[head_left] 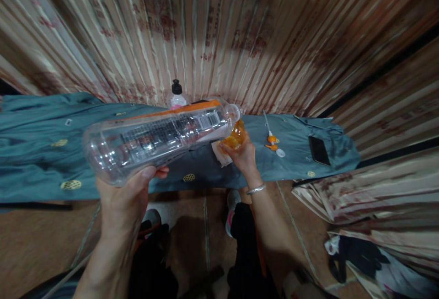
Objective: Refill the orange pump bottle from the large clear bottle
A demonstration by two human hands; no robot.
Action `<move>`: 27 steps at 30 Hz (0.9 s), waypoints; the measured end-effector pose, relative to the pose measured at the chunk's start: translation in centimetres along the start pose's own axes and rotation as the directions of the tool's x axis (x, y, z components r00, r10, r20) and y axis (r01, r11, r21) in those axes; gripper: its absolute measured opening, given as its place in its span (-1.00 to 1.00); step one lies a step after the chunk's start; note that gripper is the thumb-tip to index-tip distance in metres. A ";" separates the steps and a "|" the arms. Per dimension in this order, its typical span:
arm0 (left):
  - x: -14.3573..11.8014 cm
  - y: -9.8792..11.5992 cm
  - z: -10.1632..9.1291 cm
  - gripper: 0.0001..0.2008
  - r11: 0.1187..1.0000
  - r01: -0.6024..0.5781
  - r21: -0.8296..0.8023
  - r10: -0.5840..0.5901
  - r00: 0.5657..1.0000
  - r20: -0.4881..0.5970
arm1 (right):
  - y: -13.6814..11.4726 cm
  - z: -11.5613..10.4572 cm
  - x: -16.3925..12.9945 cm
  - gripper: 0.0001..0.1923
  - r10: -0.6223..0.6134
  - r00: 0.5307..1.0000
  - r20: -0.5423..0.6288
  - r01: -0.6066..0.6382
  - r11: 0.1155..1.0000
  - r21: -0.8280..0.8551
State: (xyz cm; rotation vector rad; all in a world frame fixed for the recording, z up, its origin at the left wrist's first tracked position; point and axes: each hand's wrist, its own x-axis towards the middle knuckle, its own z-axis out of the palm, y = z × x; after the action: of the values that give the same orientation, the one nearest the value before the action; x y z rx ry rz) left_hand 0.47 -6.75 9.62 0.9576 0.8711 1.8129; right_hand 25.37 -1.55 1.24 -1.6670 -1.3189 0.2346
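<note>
From the head camera, your left hand [128, 194] grips the base of a big clear plastic bottle [161, 136], tipped nearly flat, its mouth over the small orange container [235, 136] that your right hand [242, 155] clasps above the table. I judge a spill likely: the wide mouth could miss the small opening, wetting the teal cloth [41, 152] and the phone [318, 149]. The bottle is smooth and ribbed, the cloth soft and wrinkled, and the curtain [240, 29] pleated.
</note>
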 end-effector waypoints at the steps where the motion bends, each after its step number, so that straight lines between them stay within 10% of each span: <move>1: 0.0 0.0 -0.1 -0.78 1.000 -0.001 0.000 0.001 1.000 0.002 | 0.0 0.0 0.0 -0.26 0.001 1.000 0.000 -0.001 1.000 -0.001; 27: 0.0 0.0 0.1 -0.78 1.000 -0.009 0.010 0.009 1.000 0.016 | -0.1 0.0 0.0 -0.26 0.000 1.000 0.007 0.000 1.000 0.007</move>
State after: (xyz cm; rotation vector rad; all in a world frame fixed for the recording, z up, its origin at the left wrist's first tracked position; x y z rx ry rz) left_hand 0.53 -6.72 9.69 0.9827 0.8686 1.8081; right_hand 25.34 -1.59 1.28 -1.6617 -1.3217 0.2449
